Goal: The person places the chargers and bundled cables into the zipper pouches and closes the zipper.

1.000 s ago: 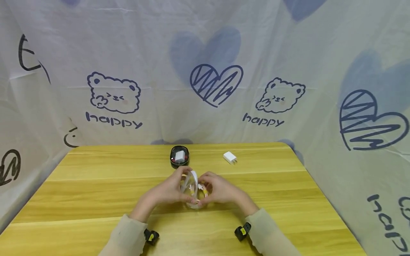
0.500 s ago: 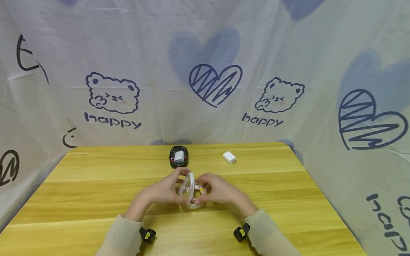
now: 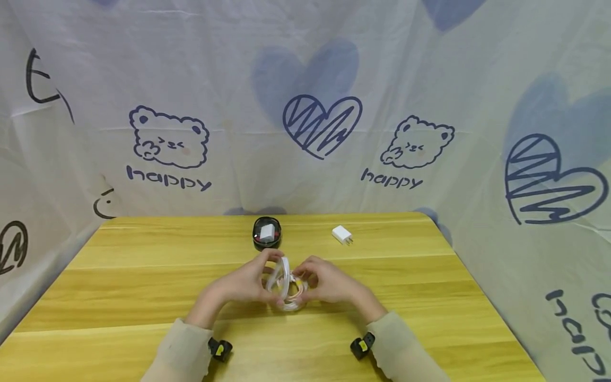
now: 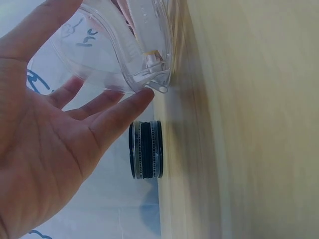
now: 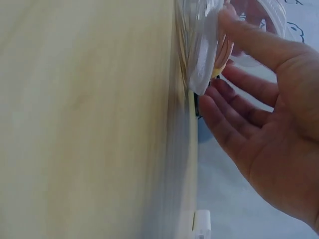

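Observation:
A clear round zip case (image 3: 285, 278) stands open low over the wooden table, its lid raised on the left. My left hand (image 3: 245, 280) holds that lid between thumb and fingers; in the left wrist view one fingertip is right at the metal zipper pull (image 4: 158, 87). Inside the other half lies a coiled pale cable (image 3: 302, 289) with a yellow band. Over this half is my right hand (image 3: 330, 284), its thumb and fingers curled round the coil at the case's edge. The right wrist view shows the thumb against the cable (image 5: 225, 47).
Behind the hands sits a black-rimmed zip case (image 3: 267, 243) with a white charger (image 3: 268, 233) on or in it. Another white plug charger (image 3: 342, 234) lies at the back right of the wooden table (image 3: 406, 297). A printed cloth (image 3: 248, 143) hangs behind the table.
The left hand and raised lid have shifted slightly left. The cable coil has settled lower into the right half of the case, with the right hand staying on it.

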Action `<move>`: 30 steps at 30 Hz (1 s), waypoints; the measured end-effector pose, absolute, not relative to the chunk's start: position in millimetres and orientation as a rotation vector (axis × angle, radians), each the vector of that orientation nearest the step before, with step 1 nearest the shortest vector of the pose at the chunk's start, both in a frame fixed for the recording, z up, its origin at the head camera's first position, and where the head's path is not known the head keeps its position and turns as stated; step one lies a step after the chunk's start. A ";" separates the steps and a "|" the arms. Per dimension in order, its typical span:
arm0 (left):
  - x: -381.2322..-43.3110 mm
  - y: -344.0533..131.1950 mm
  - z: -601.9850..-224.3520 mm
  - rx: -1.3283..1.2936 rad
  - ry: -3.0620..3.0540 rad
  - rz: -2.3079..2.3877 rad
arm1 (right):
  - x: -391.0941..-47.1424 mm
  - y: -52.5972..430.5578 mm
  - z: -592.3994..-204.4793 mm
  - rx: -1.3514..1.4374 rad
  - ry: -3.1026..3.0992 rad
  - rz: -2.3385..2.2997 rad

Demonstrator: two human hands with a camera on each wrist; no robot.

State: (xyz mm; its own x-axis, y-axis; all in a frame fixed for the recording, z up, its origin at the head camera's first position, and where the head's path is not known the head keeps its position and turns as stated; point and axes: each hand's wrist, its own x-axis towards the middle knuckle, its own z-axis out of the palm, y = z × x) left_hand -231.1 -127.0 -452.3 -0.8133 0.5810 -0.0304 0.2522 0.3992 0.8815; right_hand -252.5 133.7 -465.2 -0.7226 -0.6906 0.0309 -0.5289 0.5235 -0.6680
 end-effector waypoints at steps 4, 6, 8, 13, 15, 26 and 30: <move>-230.5 -125.9 -450.9 0.715 2.331 1.377 | -250.7 131.0 -464.3 -1.009 2.570 -0.943; -230.4 -125.5 -450.8 0.712 2.335 1.376 | -250.8 129.9 -464.7 -0.992 2.577 -0.933; -230.5 -125.2 -451.0 0.709 2.338 1.375 | -250.7 129.1 -464.5 -0.961 2.568 -0.941; -231.0 -124.8 -452.4 0.703 2.339 1.372 | -249.8 128.4 -464.4 -0.916 2.541 -0.964; -231.2 -124.8 -453.4 0.706 2.336 1.373 | -249.8 128.5 -464.6 -0.923 2.540 -0.954; -231.1 -125.9 -454.5 0.706 2.347 1.374 | -249.4 126.7 -464.9 -0.940 2.558 -0.901; -231.3 -126.3 -454.6 0.706 2.347 1.370 | -249.4 126.4 -465.7 -0.914 2.525 -0.940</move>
State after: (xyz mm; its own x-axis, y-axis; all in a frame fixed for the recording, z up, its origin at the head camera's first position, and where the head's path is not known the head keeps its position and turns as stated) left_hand -231.3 -126.3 -454.6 -0.8221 0.5683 -0.0354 0.2488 0.4144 0.8754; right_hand -249.4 126.4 -465.7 -0.7545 -0.6543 -0.0520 -0.4609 0.5846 -0.6677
